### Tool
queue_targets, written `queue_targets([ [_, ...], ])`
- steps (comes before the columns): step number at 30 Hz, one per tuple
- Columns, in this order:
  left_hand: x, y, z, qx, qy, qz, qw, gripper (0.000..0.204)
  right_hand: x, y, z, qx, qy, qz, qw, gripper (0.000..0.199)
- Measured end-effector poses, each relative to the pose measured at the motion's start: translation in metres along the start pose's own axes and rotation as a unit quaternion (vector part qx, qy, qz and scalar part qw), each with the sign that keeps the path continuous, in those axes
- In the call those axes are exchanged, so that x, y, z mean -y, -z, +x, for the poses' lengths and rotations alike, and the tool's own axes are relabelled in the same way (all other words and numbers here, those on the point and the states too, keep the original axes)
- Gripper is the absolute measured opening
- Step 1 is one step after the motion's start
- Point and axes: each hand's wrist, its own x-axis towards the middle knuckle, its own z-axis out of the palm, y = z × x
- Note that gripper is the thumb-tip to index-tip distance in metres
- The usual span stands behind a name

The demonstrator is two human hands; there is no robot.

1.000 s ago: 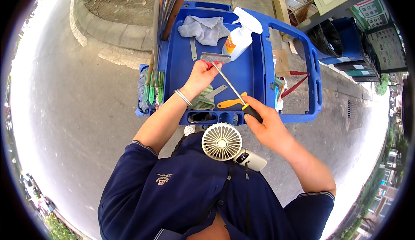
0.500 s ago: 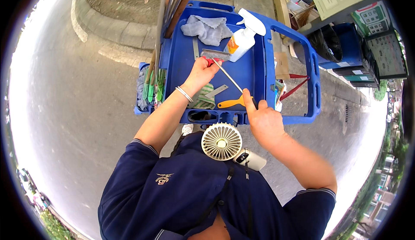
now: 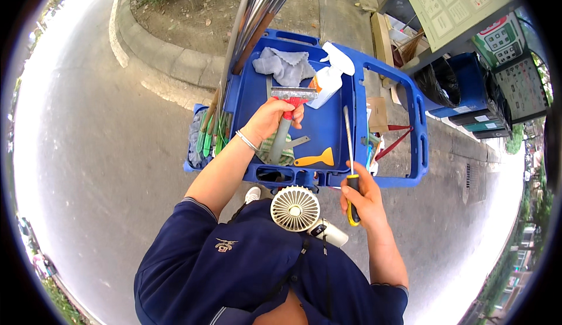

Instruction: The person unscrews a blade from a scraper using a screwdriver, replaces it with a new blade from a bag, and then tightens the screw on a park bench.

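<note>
My left hand [image 3: 270,121] grips a scraper [image 3: 287,114] with a red neck, grey handle and metal blade, held over the tray of a blue cart [image 3: 328,126]. My right hand [image 3: 363,199] holds a screwdriver [image 3: 349,167] by its yellow and black handle near the cart's front edge, its long metal shaft pointing away over the tray. A yellow plastic scraper [image 3: 315,160] and a striped green cloth [image 3: 275,151] lie in the tray just below my left hand.
A grey rag [image 3: 285,65] and a white spray bottle [image 3: 329,79] lie at the tray's far end. Long poles [image 3: 257,14] rise from the cart's left side. A small neck fan [image 3: 295,209] hangs on my chest. A curb [image 3: 170,61] and bins [image 3: 451,85] stand beyond.
My left hand has lifted the scraper higher above the tray. My right hand has pulled back toward me and swung the screwdriver upright, its tip no longer near the scraper.
</note>
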Motion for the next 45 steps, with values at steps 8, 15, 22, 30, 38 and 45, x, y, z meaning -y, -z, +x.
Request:
queue_targets([
  [8,0.006,0.003,0.001,0.043,0.003,-0.058,0.997,0.036,0.017,-0.009,-0.021,0.03,0.009,-0.053,0.998,0.054],
  [15,0.008,0.001,-0.001,0.003,-0.014,-0.022,1.0,0.025,0.021,-0.032,-0.005,0.003,0.111,-0.164,0.98,0.051],
  [22,0.01,0.002,0.002,0.002,-0.032,0.025,0.999,0.026,-0.007,-0.05,0.028,0.039,0.065,-0.313,0.947,0.049],
  [30,0.001,-0.012,-0.005,-0.008,-0.048,-0.023,0.999,0.035,0.0,-0.052,0.013,0.03,0.027,-0.147,0.988,0.046],
  [38,-0.015,-0.014,-0.003,-0.023,-0.086,-0.018,0.996,0.086,-0.005,-0.046,0.009,0.056,0.133,-0.096,0.985,0.053],
  [45,-0.069,-0.055,0.004,0.014,-0.12,0.041,0.992,0.095,0.025,-0.056,0.021,0.074,0.107,-0.126,0.983,0.051],
])
